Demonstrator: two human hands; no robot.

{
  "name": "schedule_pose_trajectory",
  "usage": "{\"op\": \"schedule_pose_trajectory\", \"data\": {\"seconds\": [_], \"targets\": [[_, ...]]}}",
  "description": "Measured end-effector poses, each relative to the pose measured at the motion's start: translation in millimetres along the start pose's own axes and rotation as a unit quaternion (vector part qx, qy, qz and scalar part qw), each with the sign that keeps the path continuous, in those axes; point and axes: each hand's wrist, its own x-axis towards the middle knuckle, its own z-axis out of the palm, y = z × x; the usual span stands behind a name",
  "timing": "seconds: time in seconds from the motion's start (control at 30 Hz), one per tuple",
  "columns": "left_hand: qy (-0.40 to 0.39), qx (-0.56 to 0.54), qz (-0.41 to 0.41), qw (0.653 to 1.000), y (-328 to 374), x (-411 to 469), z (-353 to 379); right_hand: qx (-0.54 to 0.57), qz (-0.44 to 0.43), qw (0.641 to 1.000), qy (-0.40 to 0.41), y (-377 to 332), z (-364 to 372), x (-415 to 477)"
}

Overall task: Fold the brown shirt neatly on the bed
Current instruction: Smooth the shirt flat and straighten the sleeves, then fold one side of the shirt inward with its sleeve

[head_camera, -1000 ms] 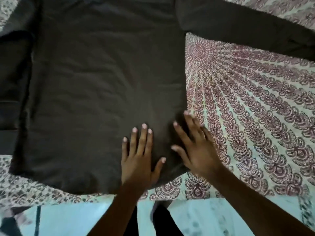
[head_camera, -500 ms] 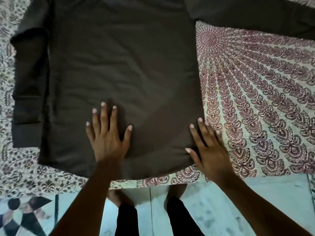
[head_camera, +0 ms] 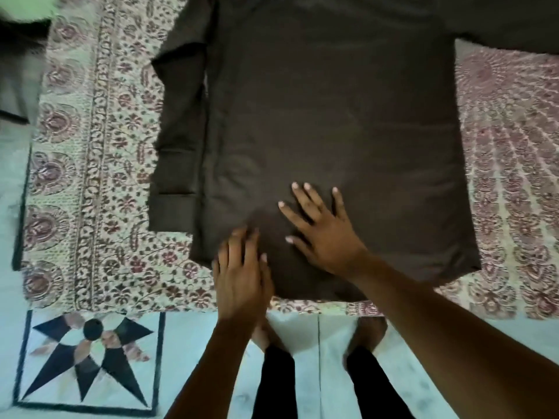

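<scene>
1. Head view, the task's thing: the brown shirt (head_camera: 332, 116) lies spread flat on the bed (head_camera: 90, 176). Its body fills the middle of the picture and its hem is at the near edge, close to the person.
2. Head view, the sleeves: one sleeve (head_camera: 178, 140) is laid straight down along the left side of the shirt's body, with the cuff towards the near end. The other sleeve (head_camera: 514, 22) runs out to the upper right and leaves the picture.
3. Head view, left hand (head_camera: 239, 276): it rests palm down on the shirt's near left corner, just inside the hem. Its fingers (head_camera: 239, 246) are close together and fairly straight. It is slightly blurred, and it holds nothing that can be seen.
4. Head view, right hand (head_camera: 326, 237): it lies flat on the cloth just beside the left hand, a little further up the shirt. The fingers are spread wide and straight, pressing on the fabric without gripping it.
5. Head view, the bed cover: a pale printed spread with dark red floral and fan patterns shows on both sides of the shirt.
6. Head view, below the bed: the floor (head_camera: 196, 343) is pale tile with a black star motif (head_camera: 84, 367) at the lower left. The person's bare feet (head_camera: 367, 331) stand at the bed's edge, in dark trouser legs.
</scene>
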Motion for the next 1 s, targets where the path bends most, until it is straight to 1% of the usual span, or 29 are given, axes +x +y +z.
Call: {"op": "schedule_pose_trajectory", "data": {"seconds": [0.03, 0.1, 0.17, 0.2, 0.23, 0.27, 0.3, 0.37, 0.43, 0.47, 0.5, 0.53, 0.57, 0.63, 0.7, 0.77, 0.8, 0.83, 0.9, 0.97, 1.0], "targets": [[0.007, 0.012, -0.017, 1.000, -13.7, 17.9, -7.8, -0.017, -0.032, 0.999, -0.001, -15.0, 8.5, -9.6], [-0.008, 0.053, -0.015, 0.998, -44.2, 49.5, -16.3, -0.034, -0.105, 0.994, -0.006, -40.0, 21.8, -30.7], [-0.038, 0.085, 0.022, 0.995, -73.1, 65.0, -15.7, -0.049, -0.181, 0.982, -0.018, -51.8, 25.3, -41.2], [-0.053, 0.093, 0.046, 0.993, -87.2, 65.8, -14.0, -0.047, -0.202, 0.978, -0.013, -53.7, 23.3, -35.8], [-0.062, 0.097, 0.068, 0.991, -99.1, 62.5, -12.1, -0.039, -0.198, 0.979, -0.001, -55.9, 19.1, -24.1], [-0.067, 0.095, 0.083, 0.990, -108.4, 55.9, -10.1, -0.027, -0.172, 0.985, 0.020, -58.2, 14.4, -6.2], [-0.068, 0.089, 0.092, 0.989, -114.5, 48.0, -8.4, -0.017, -0.123, 0.991, 0.045, -60.4, 8.6, 16.3], [-0.069, 0.064, 0.096, 0.991, -118.6, 30.0, -8.8, 0.000, 0.005, 0.998, 0.070, -62.9, -0.9, 64.1], [-0.057, 0.028, 0.095, 0.993, -120.8, 17.1, -13.1, 0.019, 0.107, 0.993, 0.055, -67.6, -4.1, 102.0], [-0.045, 0.006, 0.092, 0.995, -121.5, 15.9, -16.2, 0.015, 0.133, 0.990, 0.043, -72.1, -2.7, 111.8], [-0.026, -0.017, 0.086, 0.996, -120.9, 18.5, -19.7, -0.001, 0.141, 0.989, 0.036, -77.0, 1.2, 114.5], [-0.001, -0.040, 0.077, 0.996, -121.5, 26.3, -24.5, -0.023, 0.130, 0.991, 0.032, -84.6, 6.0, 113.6], [0.024, -0.060, 0.067, 0.996, -122.3, 38.4, -29.9, -0.042, 0.095, 0.994, 0.024, -95.1, 10.8, 107.5], [0.058, -0.076, 0.057, 0.994, -124.1, 72.9, -40.4, -0.060, -0.011, 0.998, 0.006, -117.3, 19.1, 86.8], [0.053, -0.058, 0.066, 0.995, -125.9, 113.6, -49.8, -0.056, -0.094, 0.994, -0.011, -131.0, 23.5, 65.4], [0.018, -0.018, 0.091, 0.996, -128.1, 149.8, -52.8, -0.043, -0.130, 0.991, -0.007, -130.1, 20.6, 58.2], [0.003, 0.006, 0.108, 0.994, -129.0, 164.9, -51.9, -0.027, -0.119, 0.992, 0.012, -124.3, 14.9, 63.5], [-0.007, 0.031, 0.121, 0.992, -130.0, 175.6, -50.5, -0.008, -0.087, 0.995, 0.039, -116.6, 9.1, 72.8], [-0.022, 0.065, 0.119, 0.991, -128.6, 191.1, -46.8, 0.007, 0.019, 0.996, 0.088, -91.8, -4.1, 107.3], [-0.023, 0.070, 0.086, 0.993, -118.1, 201.7, -47.5, 0.004, 0.137, 0.986, 0.091, -60.0, -17.1, 149.8], [-0.013, 0.070, 0.069, 0.995, -111.3, 204.6, -49.8, 0.008, 0.178, 0.981, 0.082, -47.6, -21.8, 168.8]]}}
